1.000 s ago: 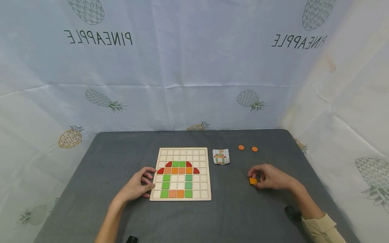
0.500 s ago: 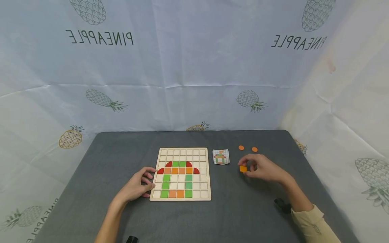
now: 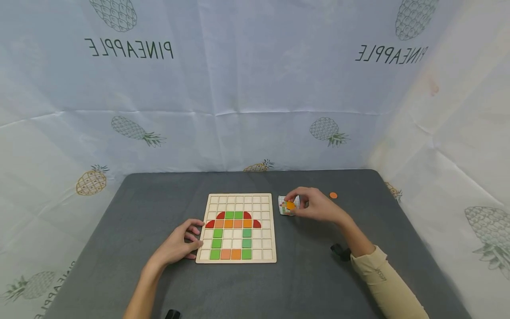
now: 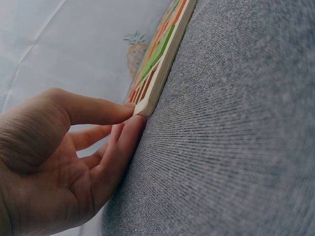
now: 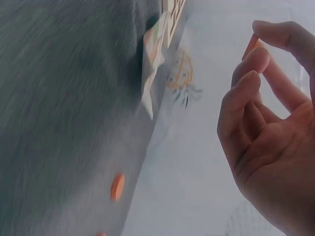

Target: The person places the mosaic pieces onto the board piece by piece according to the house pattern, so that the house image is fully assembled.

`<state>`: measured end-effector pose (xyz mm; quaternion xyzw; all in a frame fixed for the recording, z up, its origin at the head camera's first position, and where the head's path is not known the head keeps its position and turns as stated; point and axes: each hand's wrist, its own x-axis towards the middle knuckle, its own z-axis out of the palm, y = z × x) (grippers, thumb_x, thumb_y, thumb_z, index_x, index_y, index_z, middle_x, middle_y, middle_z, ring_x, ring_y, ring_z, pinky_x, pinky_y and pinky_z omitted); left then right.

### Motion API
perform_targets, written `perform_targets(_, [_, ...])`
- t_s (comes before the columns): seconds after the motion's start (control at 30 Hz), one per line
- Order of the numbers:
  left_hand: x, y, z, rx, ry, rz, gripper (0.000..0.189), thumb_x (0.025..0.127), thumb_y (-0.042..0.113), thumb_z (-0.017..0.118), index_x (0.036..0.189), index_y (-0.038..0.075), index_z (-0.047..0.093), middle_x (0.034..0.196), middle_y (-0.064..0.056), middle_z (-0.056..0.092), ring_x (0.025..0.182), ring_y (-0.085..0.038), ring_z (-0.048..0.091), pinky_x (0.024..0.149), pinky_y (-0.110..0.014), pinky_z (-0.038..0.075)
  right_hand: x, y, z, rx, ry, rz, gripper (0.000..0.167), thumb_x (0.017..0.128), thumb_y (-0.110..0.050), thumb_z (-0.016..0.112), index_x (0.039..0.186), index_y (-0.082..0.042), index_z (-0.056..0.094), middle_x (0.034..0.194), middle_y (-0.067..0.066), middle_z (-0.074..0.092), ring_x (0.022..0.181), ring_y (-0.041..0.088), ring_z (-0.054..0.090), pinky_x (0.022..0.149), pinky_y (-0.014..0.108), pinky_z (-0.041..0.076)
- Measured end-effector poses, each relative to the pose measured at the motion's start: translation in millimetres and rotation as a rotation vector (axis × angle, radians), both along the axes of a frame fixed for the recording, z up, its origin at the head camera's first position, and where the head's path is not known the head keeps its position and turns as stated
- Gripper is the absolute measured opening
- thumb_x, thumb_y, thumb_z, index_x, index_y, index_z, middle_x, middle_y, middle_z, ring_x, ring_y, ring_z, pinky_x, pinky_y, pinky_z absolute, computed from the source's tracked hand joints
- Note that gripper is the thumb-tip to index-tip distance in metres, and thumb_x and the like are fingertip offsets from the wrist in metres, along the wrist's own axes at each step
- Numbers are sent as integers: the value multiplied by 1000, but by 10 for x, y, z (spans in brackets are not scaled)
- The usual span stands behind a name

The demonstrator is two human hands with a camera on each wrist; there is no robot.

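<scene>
My left hand (image 3: 178, 241) is at the left edge of a square wooden grid board (image 3: 260, 241). In the left wrist view, its thumb and fingers pinch the corner of the board (image 4: 156, 88). Green, orange and salmon square tiles and red quarter-round tiles form a mushroom-like pattern on the grid. My right hand (image 3: 316, 204) pinches an orange square tile (image 3: 291, 205) between thumb and fingers. It is above a small pattern card (image 3: 283, 210), which it partly covers. The right wrist view shows the tile (image 5: 251, 46) edge-on, raised off the table.
One orange disc (image 3: 333, 195) lies at the back right of the grey table (image 3: 239, 292). Two discs appear in the right wrist view, the nearer orange disc (image 5: 117, 187) whole. A pineapple-print cloth (image 3: 223, 88) hangs behind.
My right hand has carried the orange tile left and away from me, from the right side of the table to over the card. It now hides one disc. My left hand stays put.
</scene>
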<state>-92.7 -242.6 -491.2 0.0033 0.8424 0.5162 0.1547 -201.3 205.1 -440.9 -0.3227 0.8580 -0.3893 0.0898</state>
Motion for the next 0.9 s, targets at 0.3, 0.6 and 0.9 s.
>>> perform_targets(0.3, [-5,6,3,-2,2,-2,58,96,5,76,150,4,52,124,-18,52,100,-24,58,63,-37,65,-191,-416,-90,-28,-54,53,35,96,-11,80,130,-4,74,117,10,71,65,10,61,59,27,52])
perform_targets(0.6, [-4,2,10,5,4,-9,58,97,5,75,150,4,52,126,-19,51,101,-24,58,63,-37,65,-372,-842,-190,-31,-98,135,38,98,-16,80,133,-2,73,125,14,74,65,10,59,65,26,52])
perform_targets(0.9, [-2,10,14,5,1,-4,58,96,4,75,149,3,52,125,-18,51,101,-24,57,62,-37,65,-476,-1239,-271,19,-126,179,36,98,-15,78,132,-3,74,124,14,74,72,9,59,69,24,52])
